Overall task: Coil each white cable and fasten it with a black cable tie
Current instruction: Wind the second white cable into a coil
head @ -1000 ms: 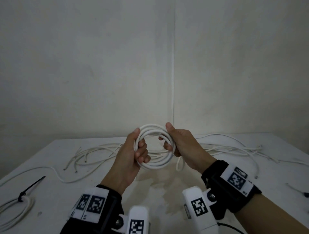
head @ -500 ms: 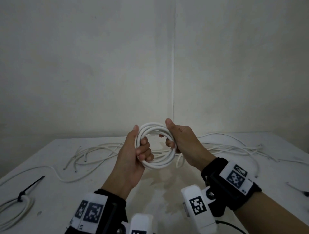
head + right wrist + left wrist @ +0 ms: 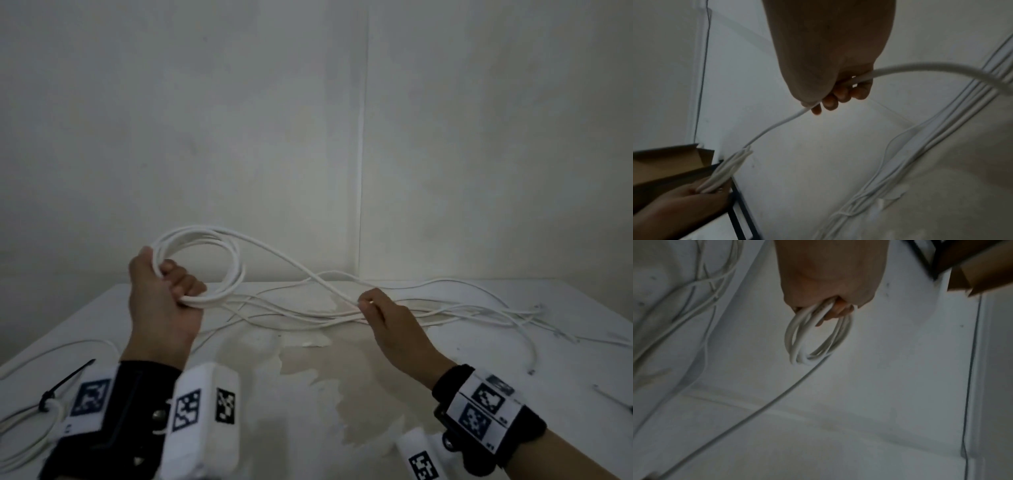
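Note:
My left hand (image 3: 178, 284) grips a coil of white cable (image 3: 236, 270) of several loops, held upright above the white table (image 3: 308, 411). One free strand (image 3: 294, 265) leaves the top of the coil and slopes down to the right. My right hand (image 3: 368, 306) pinches that strand just above the table, well apart from the coil. In the left wrist view the coil (image 3: 818, 340) hangs from my curled fingers (image 3: 835, 311). In the right wrist view the strand (image 3: 777, 125) passes through my right hand's fingers (image 3: 840, 94) toward the coil (image 3: 723, 172).
Several loose white cables (image 3: 462, 308) lie tangled across the back of the table. A coiled cable fastened with a black tie (image 3: 46, 401) lies at the front left edge. A thin tie (image 3: 613, 399) lies near the right edge. A cardboard box (image 3: 670, 162) stands beyond the table.
Both hands held the coil together before. My right hand has let go of it and moved right along the free strand, while my left hand carried the coil to the left.

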A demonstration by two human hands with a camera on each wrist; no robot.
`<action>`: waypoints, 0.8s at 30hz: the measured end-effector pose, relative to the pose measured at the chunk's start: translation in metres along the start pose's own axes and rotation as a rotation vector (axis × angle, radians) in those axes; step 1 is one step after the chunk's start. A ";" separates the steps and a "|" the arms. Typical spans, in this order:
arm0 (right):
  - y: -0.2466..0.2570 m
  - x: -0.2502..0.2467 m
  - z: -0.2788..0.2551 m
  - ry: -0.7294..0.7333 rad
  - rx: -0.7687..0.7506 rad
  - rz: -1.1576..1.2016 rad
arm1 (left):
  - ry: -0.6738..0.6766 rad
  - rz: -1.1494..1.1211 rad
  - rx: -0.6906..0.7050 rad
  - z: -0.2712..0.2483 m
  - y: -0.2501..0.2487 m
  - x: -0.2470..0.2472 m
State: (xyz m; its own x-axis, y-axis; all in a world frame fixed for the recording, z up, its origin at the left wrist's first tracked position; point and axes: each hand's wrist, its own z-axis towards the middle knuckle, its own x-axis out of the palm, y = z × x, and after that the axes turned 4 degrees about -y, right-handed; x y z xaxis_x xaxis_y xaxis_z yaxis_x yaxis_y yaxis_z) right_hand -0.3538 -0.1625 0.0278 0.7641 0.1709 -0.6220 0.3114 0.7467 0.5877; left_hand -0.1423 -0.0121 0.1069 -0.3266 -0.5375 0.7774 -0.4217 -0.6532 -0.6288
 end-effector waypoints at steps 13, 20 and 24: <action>0.060 0.040 -0.033 0.059 -0.865 -0.556 | -0.102 0.378 0.271 -0.012 0.031 0.001; 0.081 0.013 -0.013 -0.062 -0.914 -0.334 | 0.233 0.890 0.230 -0.033 0.066 -0.010; 0.079 -0.001 0.001 -0.126 -0.794 -0.188 | 0.476 0.900 0.118 -0.045 0.073 -0.014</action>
State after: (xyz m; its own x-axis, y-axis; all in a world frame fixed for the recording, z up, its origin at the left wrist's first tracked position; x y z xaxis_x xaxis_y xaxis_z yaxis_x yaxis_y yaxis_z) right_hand -0.3297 -0.1039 0.0758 0.8116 -0.0399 -0.5829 -0.0160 0.9958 -0.0905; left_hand -0.2060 -0.0283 0.0507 -0.7937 -0.6037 -0.0748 0.2231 -0.1745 -0.9590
